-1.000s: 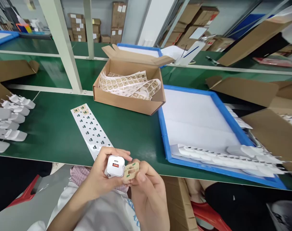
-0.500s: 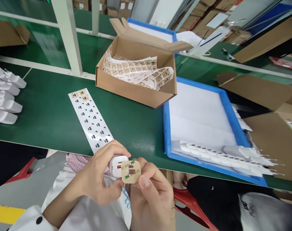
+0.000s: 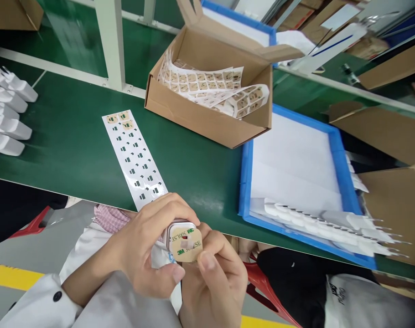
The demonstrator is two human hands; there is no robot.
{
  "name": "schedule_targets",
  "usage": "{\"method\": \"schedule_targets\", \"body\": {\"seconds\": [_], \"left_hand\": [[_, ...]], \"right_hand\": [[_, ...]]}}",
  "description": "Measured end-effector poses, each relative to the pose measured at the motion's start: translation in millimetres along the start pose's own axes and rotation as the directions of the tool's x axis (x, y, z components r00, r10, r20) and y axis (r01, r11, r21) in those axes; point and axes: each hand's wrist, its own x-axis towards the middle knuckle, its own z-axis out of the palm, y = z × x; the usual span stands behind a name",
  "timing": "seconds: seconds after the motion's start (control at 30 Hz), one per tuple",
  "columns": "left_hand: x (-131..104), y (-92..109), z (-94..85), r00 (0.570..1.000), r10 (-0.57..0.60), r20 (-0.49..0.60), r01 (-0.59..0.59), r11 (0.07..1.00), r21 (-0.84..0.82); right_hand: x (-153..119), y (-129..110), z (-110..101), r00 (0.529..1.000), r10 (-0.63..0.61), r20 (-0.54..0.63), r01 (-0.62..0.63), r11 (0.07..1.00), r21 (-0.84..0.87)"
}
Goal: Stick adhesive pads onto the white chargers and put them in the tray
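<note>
My left hand [image 3: 149,246] is wrapped round a small white device [image 3: 171,228], whose end faces up toward the camera. Between the thumb and fingers of my right hand [image 3: 217,269] is a tan adhesive sticker [image 3: 186,245] with printed lettering and cutouts. The sticker lies over the end of the device; whether it touches the surface cannot be made out. Just beyond my left hand, a white backing sheet [image 3: 135,159] lies on the green table [image 3: 70,136], with several small cutouts and 3 tan stickers at its far end.
An open cardboard box [image 3: 207,123] holds sticker sheets. Right of it, a blue-rimmed tray [image 3: 246,182] bears a row of white parts. More white pieces [image 3: 9,123] stand at the left. A metal post [image 3: 111,45] rises behind. A person in dark clothing [image 3: 296,278] is at lower right.
The sticker has moved left over the end of the device, covering most of it. The camera view has shifted, so the table items appear in slightly different places.
</note>
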Motion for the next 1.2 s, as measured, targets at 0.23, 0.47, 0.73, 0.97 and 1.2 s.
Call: {"method": "schedule_targets", "body": {"seconds": [0.23,0.47,0.73,0.97,1.2], "left_hand": [[-1.8,-0.7,0.2,1.0,0.007,-0.009,-0.007,1.0,-0.009],[-0.5,0.7,-0.7,1.0,0.008,-0.002,-0.008,1.0,-0.014],[-2.2,-0.6,-0.5,1.0,0.011,-0.005,-0.011,1.0,-0.008],[-1.2,1.0,-0.2,1.0,0.006,0.004,-0.006,1.0,-0.008],[-0.7,1.3,-0.3,1.0,0.018,-0.001,-0.018,1.0,0.0]], "right_hand": [[0.1,3.2,1.0,1.0,-0.03,0.004,0.03,1.0,0.005],[-2.7,0.7,4.4,0.999,-0.016,-0.04,0.015,0.999,-0.042],[-4.5,1.4,3.8,0.999,-0.041,-0.026,0.04,0.998,-0.038],[-6.2,0.6,7.1,0.998,-0.04,-0.046,0.039,0.999,-0.036],[-5.9,1.7,7.0,0.996,-0.031,-0.078,0.028,0.999,-0.045]]}}
